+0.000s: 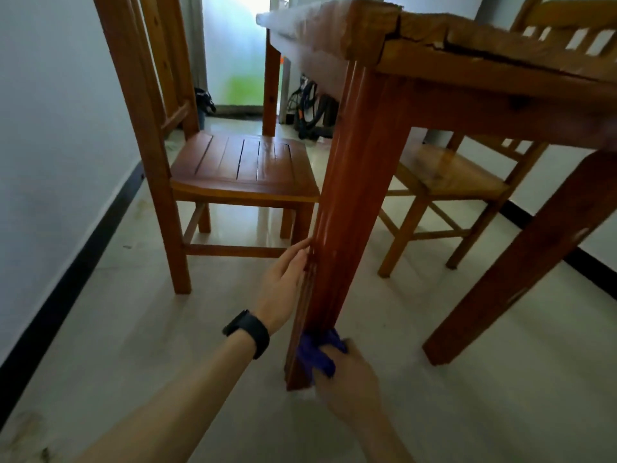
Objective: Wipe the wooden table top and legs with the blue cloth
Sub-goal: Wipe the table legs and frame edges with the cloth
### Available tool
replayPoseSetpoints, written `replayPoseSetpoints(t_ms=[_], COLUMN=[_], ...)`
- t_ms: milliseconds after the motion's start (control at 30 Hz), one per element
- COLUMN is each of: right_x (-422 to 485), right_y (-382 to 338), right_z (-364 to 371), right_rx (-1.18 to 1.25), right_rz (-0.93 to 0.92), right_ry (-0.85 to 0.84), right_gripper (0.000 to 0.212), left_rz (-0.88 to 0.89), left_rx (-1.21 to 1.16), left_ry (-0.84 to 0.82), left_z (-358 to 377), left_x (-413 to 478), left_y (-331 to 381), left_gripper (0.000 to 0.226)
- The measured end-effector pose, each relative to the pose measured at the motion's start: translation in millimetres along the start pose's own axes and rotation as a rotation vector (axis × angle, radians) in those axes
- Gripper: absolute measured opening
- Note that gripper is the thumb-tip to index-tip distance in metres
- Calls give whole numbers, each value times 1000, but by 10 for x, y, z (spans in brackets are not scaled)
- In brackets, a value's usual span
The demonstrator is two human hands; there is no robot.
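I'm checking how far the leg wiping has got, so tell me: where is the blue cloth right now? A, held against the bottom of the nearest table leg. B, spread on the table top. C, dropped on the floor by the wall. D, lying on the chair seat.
A: the right hand grips the blue cloth against the foot of the nearest table leg, while the left hand rests on the leg higher up.

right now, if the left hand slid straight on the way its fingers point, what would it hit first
Probably nothing on the table leg it rests on: the left hand points up along it. Beyond, likely the chair seat edge, though depth is unclear.
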State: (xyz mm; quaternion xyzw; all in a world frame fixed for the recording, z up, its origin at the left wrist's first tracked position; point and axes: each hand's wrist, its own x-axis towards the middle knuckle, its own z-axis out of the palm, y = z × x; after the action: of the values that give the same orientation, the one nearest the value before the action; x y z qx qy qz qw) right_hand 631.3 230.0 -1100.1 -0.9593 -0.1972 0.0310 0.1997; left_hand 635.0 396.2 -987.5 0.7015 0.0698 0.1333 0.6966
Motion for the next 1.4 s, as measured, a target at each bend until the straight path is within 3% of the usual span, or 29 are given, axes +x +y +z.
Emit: replayPoseSetpoints(t_ms=[67, 167, 200, 267, 300, 400, 500, 600, 700, 767, 833, 933, 1067, 1100, 1167, 1267, 1400], right_x=[-43, -48, -49, -57, -62, -36, 91, 249, 400, 501, 563, 585, 518, 505, 506, 502, 551], right_y=[-33, -240, -305, -425, -474, -530, -574, -762, -996, -1114, -1229, -1288, -1226, -1205, -1198, -1195, -1201], right_z=[-45, -141, -131, -107, -99, -201, -489, -901, -1320, -1541, -1678, -1698, -1671, -1677, -1669, -1600, -1554], right_rx=[281, 729, 815, 812, 783, 684, 536, 484, 655, 732, 780, 776, 729, 727, 724, 690, 640], right_rz=[131, 222, 227, 182, 135, -2, -20, -2, -58, -111, -108, -123, -101, -105, -124, -124, -159], right_ry=[49, 81, 59, 36, 22, -9, 201, 545, 740, 726, 636, 597, 546, 542, 528, 519, 603], right_gripper=[27, 42, 45, 40, 32, 17, 8, 23, 49, 49, 36, 40, 48, 46, 44, 48, 48], left_rz=[-216, -755, -868, -931, -906, -773, -588, -175, 245, 442, 575, 575, 193, 114, 89, 294, 534], left_rx=[48, 71, 4, -195, -258, -162, -189, -283, -367, -300, -122, 222, 667, 667, 520, 326, 202], left_ry=[-5, -184, -285, -368, -347, -269, -62, 173, 215, 211, 193, 179, -145, -145, 46, 317, 259], left_z=[-42, -193, -234, -303, -355, -566, -834, -838, -490, -206, 26, 97, -306, -431, -614, -604, -141], left_x=[-66, -268, -326, -375, -382, -272, -59, 138, 214, 203, 205, 127, -163, -190, -96, 124, 120], left_y=[-251, -543, -580, -618, -615, -527, -260, 227, 778, 963, 877, 256, -955, -1110, -1138, -477, 180], left_gripper=[49, 84, 90, 84, 77, 59, 43, 44, 38, 39, 44, 58, 65, 60, 57, 53, 51])
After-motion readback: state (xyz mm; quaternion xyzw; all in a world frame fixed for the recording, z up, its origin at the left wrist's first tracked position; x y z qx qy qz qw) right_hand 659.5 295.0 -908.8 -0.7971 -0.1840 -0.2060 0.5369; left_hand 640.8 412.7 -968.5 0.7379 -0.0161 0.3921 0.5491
